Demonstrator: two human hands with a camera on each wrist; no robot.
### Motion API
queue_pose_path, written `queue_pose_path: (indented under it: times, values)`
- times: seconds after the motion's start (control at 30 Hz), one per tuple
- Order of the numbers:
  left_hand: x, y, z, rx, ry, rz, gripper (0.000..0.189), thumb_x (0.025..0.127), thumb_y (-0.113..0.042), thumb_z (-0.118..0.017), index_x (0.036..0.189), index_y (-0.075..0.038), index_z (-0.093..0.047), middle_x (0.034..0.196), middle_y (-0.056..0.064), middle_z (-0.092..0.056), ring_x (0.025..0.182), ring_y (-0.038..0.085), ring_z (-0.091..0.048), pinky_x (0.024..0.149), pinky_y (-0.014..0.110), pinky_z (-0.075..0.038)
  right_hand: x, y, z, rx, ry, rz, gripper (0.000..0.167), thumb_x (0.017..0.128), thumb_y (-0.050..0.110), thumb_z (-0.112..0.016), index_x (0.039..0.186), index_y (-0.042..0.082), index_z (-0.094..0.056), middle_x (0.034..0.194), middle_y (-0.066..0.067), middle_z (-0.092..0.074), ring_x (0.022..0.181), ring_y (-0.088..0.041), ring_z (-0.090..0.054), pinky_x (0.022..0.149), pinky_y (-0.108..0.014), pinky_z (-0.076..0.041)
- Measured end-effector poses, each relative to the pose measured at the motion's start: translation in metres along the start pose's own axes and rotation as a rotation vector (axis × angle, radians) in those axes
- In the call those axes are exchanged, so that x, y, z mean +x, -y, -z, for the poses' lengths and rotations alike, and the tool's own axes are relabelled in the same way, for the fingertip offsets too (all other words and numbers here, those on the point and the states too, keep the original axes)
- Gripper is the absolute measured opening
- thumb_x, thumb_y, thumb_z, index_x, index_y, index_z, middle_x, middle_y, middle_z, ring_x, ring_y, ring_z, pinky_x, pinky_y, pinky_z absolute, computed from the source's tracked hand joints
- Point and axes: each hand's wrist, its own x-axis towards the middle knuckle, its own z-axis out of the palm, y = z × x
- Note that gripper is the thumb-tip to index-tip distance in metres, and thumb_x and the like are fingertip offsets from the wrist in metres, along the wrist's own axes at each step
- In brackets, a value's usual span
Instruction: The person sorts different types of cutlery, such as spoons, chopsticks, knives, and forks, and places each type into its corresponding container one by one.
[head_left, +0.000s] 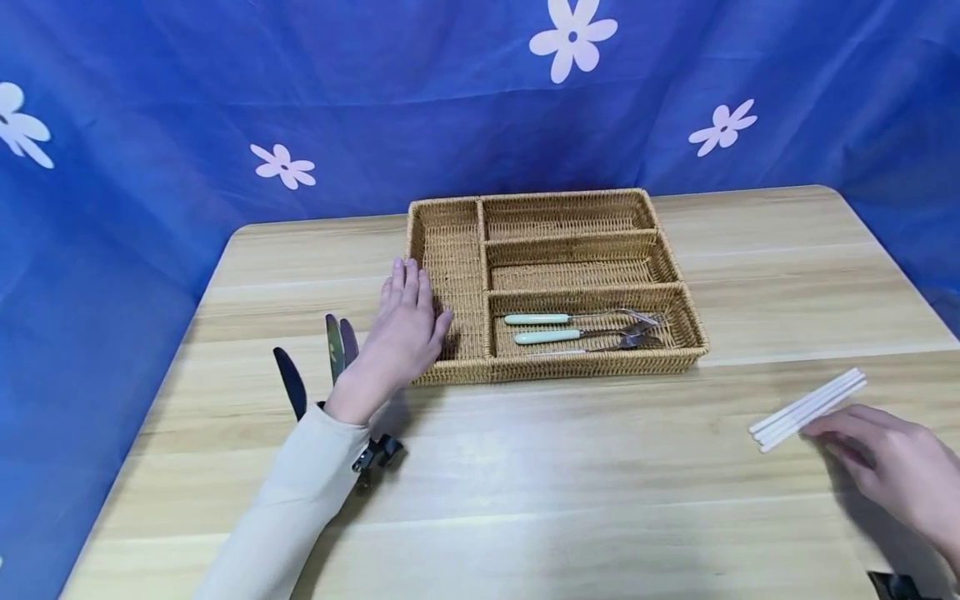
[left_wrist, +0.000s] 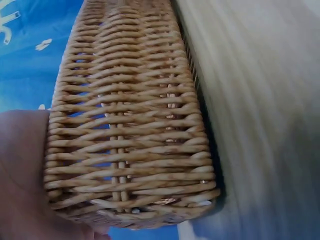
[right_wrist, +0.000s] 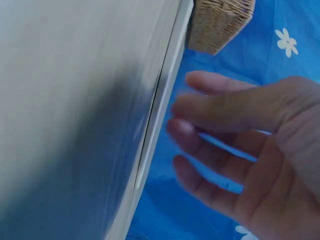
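My left hand (head_left: 405,325) rests over the left rim of a woven divided basket (head_left: 592,367), fingers extended and the thumb inside the left compartment. In the left wrist view the basket's wall (left_wrist: 130,125) fills the middle, with part of the hand at its side. At the right of the table, my right hand (head_left: 892,458) is beside several white chopsticks (head_left: 806,410) lying together. Its fingertips look close to them in the head view; whether they touch is unclear. The right wrist view shows its fingers (right_wrist: 210,190) loosely bent, with nothing visible between them.
Cutlery with mint handles (head_left: 547,337) lies in the basket's front right compartment. Several dark knife blades (head_left: 291,379) show beside the left forearm, which hides their handles. A blue flowered cloth (head_left: 420,108) hangs behind the wooden table (head_left: 525,500).
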Motion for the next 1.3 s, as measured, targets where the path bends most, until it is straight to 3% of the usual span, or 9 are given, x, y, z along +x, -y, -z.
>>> queue_pose_path:
  times: [0.1, 0.23, 0.37, 0.5, 0.7, 0.9, 0.97, 1.13, 1.3]
  values:
    - [0.001, 0.002, -0.002, -0.008, 0.020, 0.022, 0.073, 0.104, -0.036, -0.034, 0.148, 0.012, -0.002, 0.155, 0.027, 0.015, 0.141, 0.035, 0.022, 0.117, 0.045, 0.008, -0.001, -0.003, -0.003, -0.009, 0.020, -0.017, 0.016, 0.084, 0.030, -0.075, 0.083, 0.014, -0.071, 0.080, -0.004, -0.068, 0.061, -0.022, -0.062, 0.046, -0.033, -0.049]
    - [0.001, 0.004, -0.003, -0.041, 0.016, 0.002, 0.072, 0.104, -0.033, -0.035, 0.148, 0.012, 0.001, 0.154, 0.027, 0.019, 0.140, 0.035, 0.027, 0.116, 0.045, 0.009, 0.004, -0.007, -0.006, 0.004, -0.025, 0.012, 0.077, 0.092, 0.070, -0.017, 0.088, 0.014, -0.071, 0.083, -0.002, -0.067, 0.061, -0.019, -0.062, 0.046, -0.033, -0.047]
    - [0.002, 0.002, -0.005, -0.061, 0.025, -0.031, 0.068, 0.105, -0.027, -0.032, 0.148, 0.012, 0.002, 0.153, 0.029, 0.019, 0.138, 0.038, 0.029, 0.116, 0.045, 0.004, 0.008, -0.009, -0.009, 0.006, -0.037, 0.023, 0.072, 0.094, 0.067, -0.021, 0.091, 0.015, -0.070, 0.082, 0.001, -0.065, 0.058, -0.011, -0.057, 0.043, -0.030, -0.043]
    - [0.002, 0.000, -0.005, -0.063, 0.043, -0.033, 0.066, 0.105, -0.026, -0.031, 0.149, 0.010, 0.002, 0.152, 0.029, 0.020, 0.138, 0.039, 0.029, 0.116, 0.045, -0.003, 0.009, -0.011, -0.011, -0.001, 0.003, 0.018, 0.014, 0.083, 0.027, -0.076, 0.087, 0.016, -0.068, 0.081, 0.001, -0.064, 0.059, -0.009, -0.054, 0.043, -0.032, -0.043]
    - [0.000, 0.000, -0.003, -0.062, 0.066, -0.011, 0.068, 0.104, -0.026, -0.036, 0.150, 0.007, 0.003, 0.153, 0.027, 0.022, 0.137, 0.037, 0.030, 0.114, 0.046, -0.011, 0.013, -0.015, -0.014, -0.021, 0.025, -0.017, 0.045, 0.044, -0.008, -0.085, 0.079, 0.014, -0.068, 0.077, 0.001, -0.062, 0.058, -0.013, -0.055, 0.045, -0.034, -0.045]
    - [-0.002, 0.002, -0.003, -0.079, 0.064, -0.011, 0.071, 0.104, -0.029, -0.038, 0.151, 0.006, 0.003, 0.153, 0.025, 0.023, 0.136, 0.032, 0.033, 0.112, 0.048, -0.019, 0.018, -0.023, -0.018, -0.005, -0.009, 0.016, 0.045, 0.041, -0.008, -0.084, 0.076, 0.014, -0.067, 0.074, 0.002, -0.061, 0.058, -0.009, -0.054, 0.044, -0.030, -0.044]
    - [-0.003, 0.002, -0.004, -0.086, 0.056, -0.014, 0.072, 0.104, -0.032, -0.038, 0.151, 0.005, 0.002, 0.153, 0.024, 0.024, 0.137, 0.032, 0.033, 0.112, 0.048, -0.020, 0.019, -0.026, -0.019, -0.006, -0.027, 0.033, 0.019, 0.068, 0.016, -0.085, 0.075, 0.014, -0.068, 0.074, 0.001, -0.061, 0.058, -0.009, -0.054, 0.044, -0.028, -0.044]
    - [-0.004, 0.003, -0.005, -0.106, 0.058, -0.015, 0.075, 0.104, -0.034, -0.039, 0.151, 0.005, 0.003, 0.153, 0.023, 0.026, 0.137, 0.032, 0.032, 0.112, 0.047, -0.019, 0.021, -0.033, -0.023, 0.007, -0.030, 0.046, 0.084, 0.088, 0.070, -0.011, 0.076, 0.011, -0.070, 0.075, -0.003, -0.061, 0.056, -0.016, -0.054, 0.041, -0.028, -0.042]
    - [-0.002, 0.005, -0.005, -0.127, 0.060, -0.008, 0.078, 0.103, -0.038, -0.040, 0.151, 0.003, 0.005, 0.154, 0.019, 0.026, 0.139, 0.029, 0.030, 0.114, 0.047, -0.017, 0.024, -0.037, -0.026, 0.010, -0.013, 0.058, 0.071, 0.092, 0.067, -0.025, 0.077, 0.013, -0.069, 0.076, -0.003, -0.060, 0.057, -0.015, -0.052, 0.042, -0.030, -0.043]
